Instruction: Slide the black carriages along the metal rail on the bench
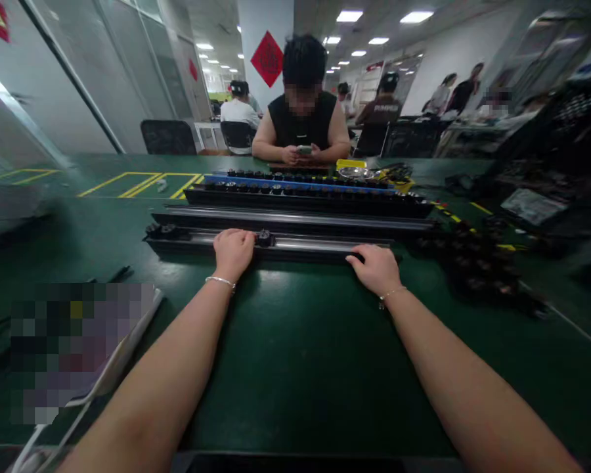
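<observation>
A long black channel rail (308, 245) with a shiny inner strip lies crosswise on the green table in front of me. My left hand (233, 252) is closed over its near wall, left of the middle. Just beside those fingers, a small black round part (264, 238) sits in the channel. Two similar dark parts (167, 230) are at the rail's left end. Near the right end, my right hand (377, 268) grips the near wall, thumb on my side and fingers over the top. The undersides of my fingers are hidden.
Behind lies another long black rail (295, 215), then a rail filled with several black parts (276, 190). A dark heap of parts (492, 263) is at right. A pixelated device with white cables (145, 322) lies left. A person (303, 125) sits opposite, holding a phone.
</observation>
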Demonstrator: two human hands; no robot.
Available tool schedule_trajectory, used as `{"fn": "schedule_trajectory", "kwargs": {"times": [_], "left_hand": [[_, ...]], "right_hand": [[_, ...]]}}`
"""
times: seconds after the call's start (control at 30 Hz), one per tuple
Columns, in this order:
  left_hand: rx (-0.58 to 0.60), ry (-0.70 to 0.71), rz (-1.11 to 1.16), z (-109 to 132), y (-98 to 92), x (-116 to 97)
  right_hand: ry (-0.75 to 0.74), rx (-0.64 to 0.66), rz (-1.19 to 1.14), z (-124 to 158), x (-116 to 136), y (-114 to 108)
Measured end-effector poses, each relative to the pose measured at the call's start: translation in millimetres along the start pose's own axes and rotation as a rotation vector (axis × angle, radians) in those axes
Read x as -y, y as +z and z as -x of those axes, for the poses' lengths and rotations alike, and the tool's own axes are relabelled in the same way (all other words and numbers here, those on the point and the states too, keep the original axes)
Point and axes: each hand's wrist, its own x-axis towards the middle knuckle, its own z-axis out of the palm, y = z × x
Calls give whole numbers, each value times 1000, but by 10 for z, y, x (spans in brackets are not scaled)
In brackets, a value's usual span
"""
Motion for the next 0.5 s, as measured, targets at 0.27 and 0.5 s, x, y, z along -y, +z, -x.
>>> {"fn": "schedule_trajectory", "kwargs": {"times": [0.27,0.5], "left_hand": [[11,50,78,-1,-15,-9],[8,87,119,-2,10,-2]], "right_hand": [[22,12,3,-1,10,-14],[26,15,-2,-8,15,-24]]}}
